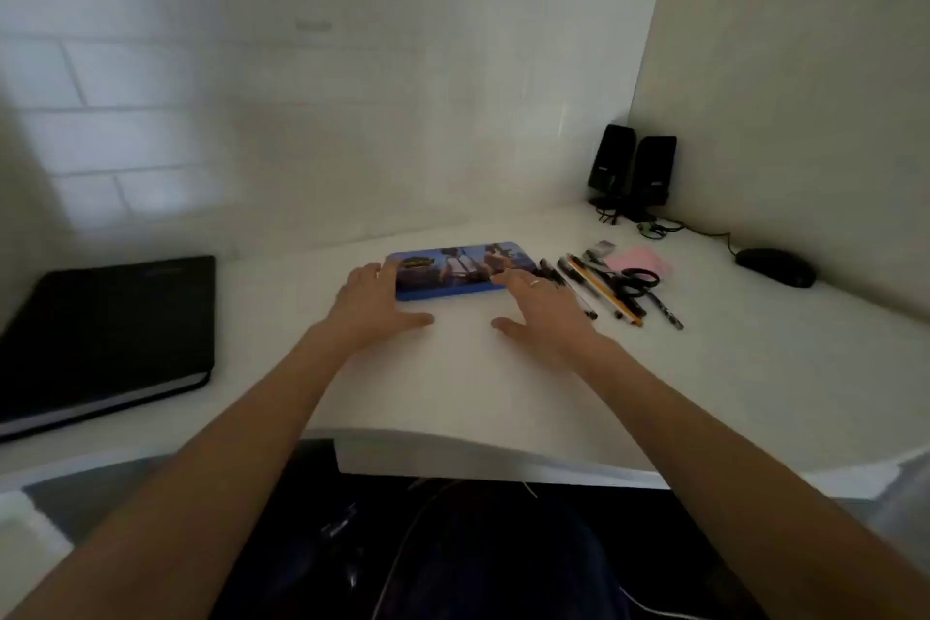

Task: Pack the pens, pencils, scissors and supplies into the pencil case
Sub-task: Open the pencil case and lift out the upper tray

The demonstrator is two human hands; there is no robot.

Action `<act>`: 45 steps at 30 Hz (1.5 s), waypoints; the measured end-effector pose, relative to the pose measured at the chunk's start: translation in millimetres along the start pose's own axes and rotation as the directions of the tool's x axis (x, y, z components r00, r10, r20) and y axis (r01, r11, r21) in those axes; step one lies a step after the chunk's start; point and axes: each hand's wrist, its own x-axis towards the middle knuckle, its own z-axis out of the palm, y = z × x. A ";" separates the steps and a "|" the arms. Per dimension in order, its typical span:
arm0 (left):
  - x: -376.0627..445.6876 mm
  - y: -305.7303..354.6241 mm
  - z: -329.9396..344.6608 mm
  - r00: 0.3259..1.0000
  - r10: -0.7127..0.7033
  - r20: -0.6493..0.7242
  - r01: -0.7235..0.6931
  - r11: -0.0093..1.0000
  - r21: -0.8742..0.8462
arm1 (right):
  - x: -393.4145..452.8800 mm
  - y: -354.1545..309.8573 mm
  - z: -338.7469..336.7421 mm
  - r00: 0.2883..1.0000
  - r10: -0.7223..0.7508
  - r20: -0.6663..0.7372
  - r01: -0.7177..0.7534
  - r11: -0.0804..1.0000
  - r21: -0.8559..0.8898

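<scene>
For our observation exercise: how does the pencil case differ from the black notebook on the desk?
The pencil case is blue with a printed picture; the notebook is plain black. The case looks smaller. Both hands, left and right, touch the case; nothing touches the notebook. Both lie flat and closed.

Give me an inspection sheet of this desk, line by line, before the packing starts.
Surface: white desk, corner spot.
Job's things: blue pencil case closed; pens and pencils, scissors, pink pad lie right of it.
Clutter: black notebook, two speakers, mouse.
Grippers: left hand and right hand open, fingers on the case's near corners.
Cables: speaker and mouse cables by the wall.
Surroundings: white tiled wall.
</scene>
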 end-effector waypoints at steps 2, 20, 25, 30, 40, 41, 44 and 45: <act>8.5 -5.6 0.9 1.000 -0.003 0.023 0.004 0.999 -0.052 | 11.7 1.3 -1.3 1.000 -0.002 0.003 0.002 1.000 -0.014; 64.1 -21.7 2.0 0.966 0.189 0.175 -0.126 0.938 -0.322 | 72.3 22.6 23.2 0.996 -0.084 -0.025 0.081 0.993 -0.088; 39.0 -10.8 -6.5 0.925 0.257 0.280 -0.160 0.932 -0.326 | 30.2 17.3 18.0 0.989 -0.145 -0.027 0.136 0.966 -0.221; 25.2 5.0 -6.1 0.919 0.286 0.270 -0.199 0.930 -0.308 | 10.2 17.3 8.6 0.980 -0.194 -0.032 0.176 0.939 -0.296; 8.3 12.4 -7.2 0.923 0.296 0.245 -0.234 0.939 -0.253 | 11.1 17.8 1.6 0.945 -0.325 -0.018 0.276 0.829 -0.487; 8.4 13.2 -8.2 0.924 0.293 0.245 -0.232 0.940 -0.249 | 11.8 18.8 1.0 0.941 -0.336 -0.033 0.281 0.834 -0.475; 10.8 12.8 -7.2 0.924 0.284 0.256 -0.224 0.945 -0.238 | 14.0 19.7 -4.8 0.931 -0.362 -0.050 0.315 0.865 -0.391; 11.8 12.1 -6.7 0.923 0.281 0.262 -0.214 0.943 -0.255 | 14.7 20.9 -6.7 0.927 -0.368 -0.070 0.318 0.872 -0.372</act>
